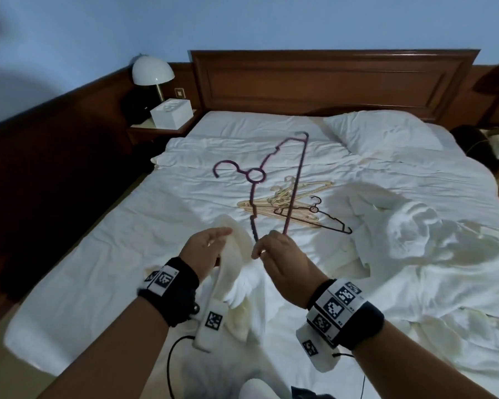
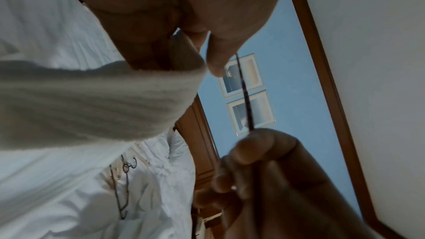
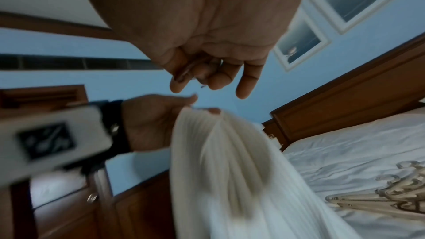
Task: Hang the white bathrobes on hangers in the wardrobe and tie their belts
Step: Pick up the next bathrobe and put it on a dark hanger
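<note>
With your left hand (image 1: 206,250) pinching the white bathrobe (image 1: 236,272) collar above the near bed (image 1: 127,220), steady the purple hanger (image 1: 274,180) gripped at one end in your right hand (image 1: 283,254), then feed that end into the shoulder.

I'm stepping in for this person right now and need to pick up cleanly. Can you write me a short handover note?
Left hand: grips the white bathrobe at a folded edge, lifted off the bed.
Right hand: pinches one end of the purple hanger, held out over the bed.
More hangers lie piled on the sheet; more white fabric is heaped to the right.
Done: robe and hanger picked up.
Left: fit robe on hanger, hang it, tie belt. No wardrobe in view.
</note>
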